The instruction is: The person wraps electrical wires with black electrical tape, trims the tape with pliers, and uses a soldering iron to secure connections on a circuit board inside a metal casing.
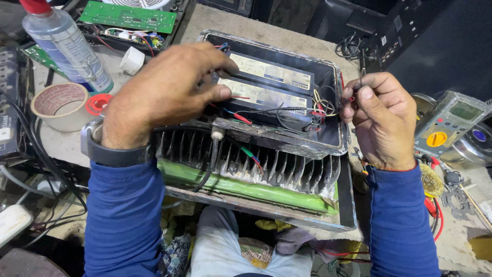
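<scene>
A worn metal light housing (pixel 287 149) with cooling fins lies open in front of me. Two black driver boxes (pixel 271 84) with pale labels sit in its upper compartment. My left hand (pixel 164 92) rests over the left ends of the boxes, fingers pinching at red and blue wires there. My right hand (pixel 382 118) hovers at the housing's right rim, pinching a thin dark probe or wire (pixel 361 77) near a tangle of coloured wires (pixel 323 105). A watch is on my left wrist.
A multimeter (pixel 448 125) with a yellow dial lies at the right. At the left stand a clear bottle with red cap (pixel 66 43), a tape roll (pixel 59 102), a white cap (pixel 132 60) and a green circuit board (pixel 128 16). Cables clutter the left edge.
</scene>
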